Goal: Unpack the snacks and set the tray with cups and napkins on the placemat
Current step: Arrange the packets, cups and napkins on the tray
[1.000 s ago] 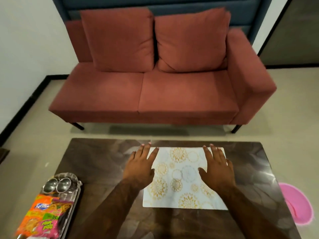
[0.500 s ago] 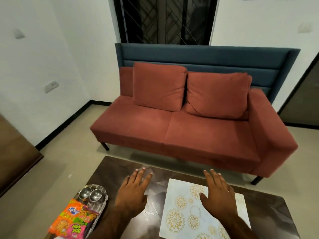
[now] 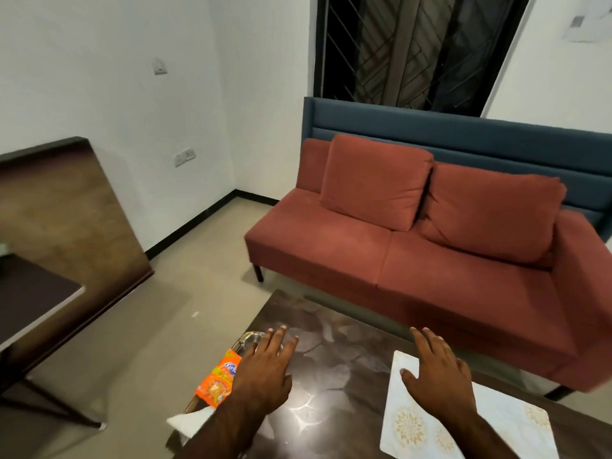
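A white placemat point(image 3: 427, 422) with gold flower prints lies on the dark marble-patterned table point(image 3: 334, 385). My right hand point(image 3: 437, 376) hovers open over the placemat's far left corner, holding nothing. My left hand point(image 3: 265, 369) is spread open above a steel tray point(image 3: 246, 339) at the table's left edge and covers most of it, so the cups are hidden. An orange snack packet point(image 3: 220, 379) lies on the tray beside my left wrist. A white napkin point(image 3: 190, 422) sticks out under my left forearm.
A red two-seat sofa point(image 3: 430, 266) with a blue backrest stands right behind the table. A brown wooden desk point(image 3: 49, 226) stands to the left against the white wall. Beige floor lies between the desk and the table.
The view has swung up and to the left. My left hand left the placemat and moved left over the tray. My right hand stayed by the placemat's left part.
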`<state>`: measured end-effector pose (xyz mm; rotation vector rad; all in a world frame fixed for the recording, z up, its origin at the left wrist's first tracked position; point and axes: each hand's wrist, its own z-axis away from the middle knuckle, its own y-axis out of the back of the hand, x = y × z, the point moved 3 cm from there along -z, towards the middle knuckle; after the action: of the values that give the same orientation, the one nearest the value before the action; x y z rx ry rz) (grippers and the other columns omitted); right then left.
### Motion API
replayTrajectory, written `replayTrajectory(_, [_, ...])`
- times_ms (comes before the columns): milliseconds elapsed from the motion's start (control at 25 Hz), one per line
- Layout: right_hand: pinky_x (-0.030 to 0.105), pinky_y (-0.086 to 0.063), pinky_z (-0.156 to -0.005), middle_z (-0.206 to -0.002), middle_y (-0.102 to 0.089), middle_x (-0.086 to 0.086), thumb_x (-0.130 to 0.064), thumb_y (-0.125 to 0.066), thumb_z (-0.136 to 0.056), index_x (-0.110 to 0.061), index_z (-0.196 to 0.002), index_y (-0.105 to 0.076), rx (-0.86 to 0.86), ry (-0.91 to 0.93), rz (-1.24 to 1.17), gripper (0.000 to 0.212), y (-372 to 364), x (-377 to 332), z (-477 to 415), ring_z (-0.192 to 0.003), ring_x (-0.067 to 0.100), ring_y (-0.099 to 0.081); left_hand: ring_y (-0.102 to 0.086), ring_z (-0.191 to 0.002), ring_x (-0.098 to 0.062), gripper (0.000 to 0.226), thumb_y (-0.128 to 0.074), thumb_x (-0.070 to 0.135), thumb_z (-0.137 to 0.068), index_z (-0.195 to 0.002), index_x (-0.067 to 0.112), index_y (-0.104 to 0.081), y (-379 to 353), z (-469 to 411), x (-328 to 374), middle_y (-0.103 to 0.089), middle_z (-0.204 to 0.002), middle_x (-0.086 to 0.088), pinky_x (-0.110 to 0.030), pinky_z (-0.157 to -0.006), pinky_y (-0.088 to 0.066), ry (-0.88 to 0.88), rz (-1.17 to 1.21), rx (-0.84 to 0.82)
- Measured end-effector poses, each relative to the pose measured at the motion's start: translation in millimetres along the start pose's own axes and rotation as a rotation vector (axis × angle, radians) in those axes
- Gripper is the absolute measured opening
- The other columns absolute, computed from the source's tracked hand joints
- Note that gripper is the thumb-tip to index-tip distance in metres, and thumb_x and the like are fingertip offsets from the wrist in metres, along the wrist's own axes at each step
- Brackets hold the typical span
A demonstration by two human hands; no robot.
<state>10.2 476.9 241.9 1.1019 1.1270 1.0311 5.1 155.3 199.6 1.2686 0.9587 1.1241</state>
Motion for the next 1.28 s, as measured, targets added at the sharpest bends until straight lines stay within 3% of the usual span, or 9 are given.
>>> replayTrajectory(80, [0.048,-0.028,-0.125,-0.175,-0.01,-0.009,-0.06,-0.053,-0.094,-0.036,-0.166,-0.009,-0.023,0.006,-0.01,0.088,-13,-37,10,-0.163,0.018,-0.014,-0.016,-0.155,-0.027,0.072,-0.041,0.045,-0.092,-0.159,0.029,-0.022,-3,23,-37,-0.015,-0.169,-0.005,-0.044,-0.121,-0.021,0.024,0.022,-0.016])
replayTrajectory(280, [0.049,-0.03,-0.124,-0.174,-0.015,-0.006,-0.053,-0.058,-0.091,-0.036,-0.166,-0.013,-0.143,0.034,-0.068,0.09,-49,-120,28,-0.161,0.019,-0.02,-0.013,-0.155,-0.022,0.077,-0.046,0.047,-0.093,-0.16,0.029,-0.013,-21,62,-123,-0.011,-0.169,-0.003,-0.042,-0.119,-0.022,0.128,0.011,-0.129])
replayTrajectory(520, [0.054,-0.03,-0.124,-0.173,-0.02,-0.003,-0.049,-0.061,-0.09,-0.032,-0.165,-0.015,-0.331,0.081,-0.112,0.09,-100,-185,7,-0.159,0.024,-0.027,-0.021,-0.152,-0.021,0.073,-0.046,0.044,-0.094,-0.159,0.029,-0.016,-53,65,-173,-0.017,-0.168,-0.001,-0.041,-0.116,-0.028,0.216,0.12,-0.211])
replayTrajectory(680, [0.049,-0.036,-0.121,-0.171,-0.025,-0.004,-0.044,-0.061,-0.089,-0.03,-0.165,-0.017,-0.418,0.12,-0.149,0.089,-137,-207,-18,-0.155,0.023,-0.034,-0.023,-0.151,-0.022,0.072,-0.048,0.043,-0.095,-0.159,0.029,-0.018,-76,50,-189,-0.018,-0.167,-0.002,-0.042,-0.115,-0.03,0.254,0.181,-0.294])
replayTrajectory(960, [0.045,-0.034,-0.124,-0.171,-0.028,0.003,-0.039,-0.064,-0.094,-0.023,-0.166,-0.017,-0.638,0.135,-0.176,0.087,-199,-211,-62,-0.154,0.025,-0.035,-0.041,-0.14,-0.029,0.067,-0.052,0.038,-0.095,-0.156,0.024,-0.027,-104,2,-203,-0.035,-0.158,-0.003,-0.044,-0.107,-0.042,0.396,0.325,-0.393])
replayTrajectory(1120, [0.04,-0.038,-0.122,-0.167,-0.036,0.01,-0.026,-0.064,-0.095,-0.017,-0.165,-0.021,-0.753,0.042,-0.297,0.083,-229,-208,-63,-0.151,0.029,-0.04,-0.048,-0.132,-0.032,0.065,-0.057,0.033,-0.094,-0.152,0.019,-0.032,-123,-18,-209,-0.046,-0.146,-0.005,-0.046,-0.104,-0.044,0.416,0.459,-0.48])
replayTrajectory(1280, [0.038,-0.049,-0.108,-0.148,-0.056,0.018,-0.019,-0.067,-0.092,-0.012,-0.161,-0.029,-0.827,-0.112,-0.384,0.079,-275,-207,-57,-0.133,0.032,-0.058,-0.048,-0.13,-0.033,0.057,-0.059,0.03,-0.094,-0.145,0.014,-0.04,-168,-33,-227,-0.05,-0.141,-0.008,-0.046,-0.105,-0.042,0.433,0.537,-0.553])
